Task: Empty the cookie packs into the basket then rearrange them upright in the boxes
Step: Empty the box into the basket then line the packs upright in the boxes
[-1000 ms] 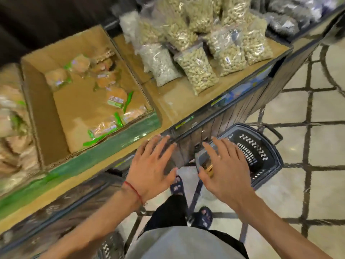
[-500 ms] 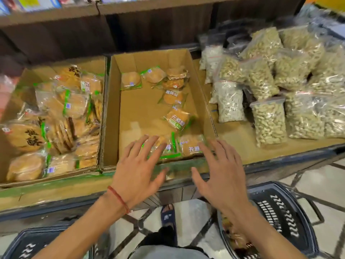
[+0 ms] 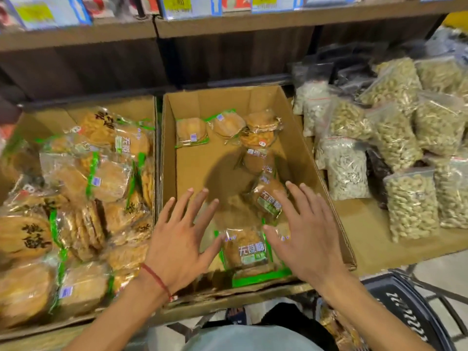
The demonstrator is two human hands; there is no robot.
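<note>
Bags of nuts and a shelf of tags

On the right we see clear bags of nuts (image 3: 395, 138) piled on a brown counter (image 3: 367, 239), with dark bags (image 3: 354, 72) behind them. Far off at the top, a shelf (image 3: 228, 24) holds yellow and blue price tags (image 3: 188, 5).

Left hand (image 3: 174, 245) and right hand (image 3: 309, 239) — forward, now over the box (image 3: 195, 168); cookie pack (image 3: 249, 252) between them

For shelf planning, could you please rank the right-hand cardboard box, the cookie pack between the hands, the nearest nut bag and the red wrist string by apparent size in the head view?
1. cardboard box
2. nut bag and cookie pack: too alike to rank
3. red wrist string
</note>
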